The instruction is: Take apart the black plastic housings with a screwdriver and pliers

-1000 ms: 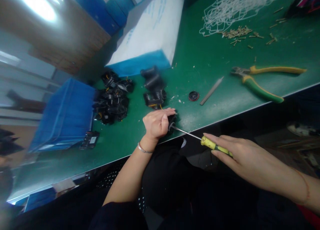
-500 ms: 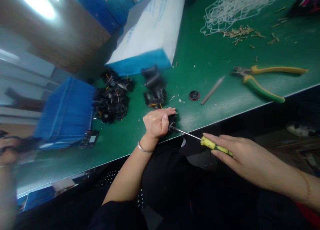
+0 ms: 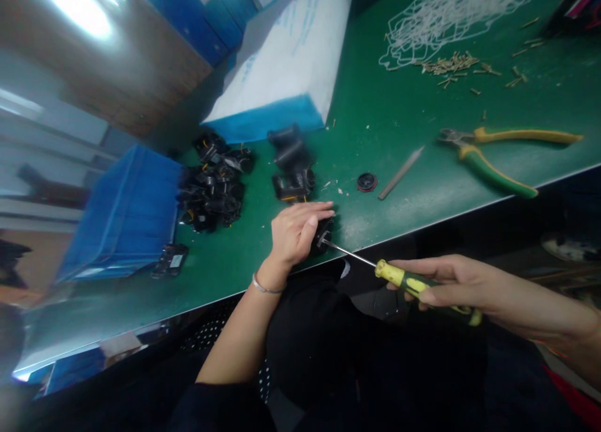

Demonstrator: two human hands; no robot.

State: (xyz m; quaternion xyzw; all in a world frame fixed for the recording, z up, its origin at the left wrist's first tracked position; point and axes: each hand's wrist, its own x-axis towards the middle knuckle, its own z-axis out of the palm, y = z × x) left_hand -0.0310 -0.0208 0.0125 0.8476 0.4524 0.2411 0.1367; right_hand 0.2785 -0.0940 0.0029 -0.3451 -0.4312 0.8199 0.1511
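Observation:
My left hand (image 3: 297, 230) is closed over a small black part (image 3: 323, 229) at the table's front edge, its fingers lying across the top; much of the part is hidden. In my right hand (image 3: 453, 285) is a yellow and dark green screwdriver (image 3: 392, 273), gripped by its handle. Its metal shaft points left and the tip meets the side of the black part. Just behind my left hand sit black parts with yellow wires (image 3: 292, 185). A round black cap (image 3: 367, 181) with a reddish rim lies to the right of them.
Pliers (image 3: 498, 153) and a thin grey stick (image 3: 400, 173) lie on the green table (image 3: 357, 225). Brass screws (image 3: 451, 64) and tangled white wire (image 3: 441, 22) are farther back. A pile of black parts (image 3: 213, 185), a blue bin (image 3: 126, 213) and a white-and-blue box (image 3: 282, 62) stand leftward.
My right hand has shifted its grip back along the screwdriver, baring more of the handle. My left hand still holds the black part. Another person's hand at far left has left the view.

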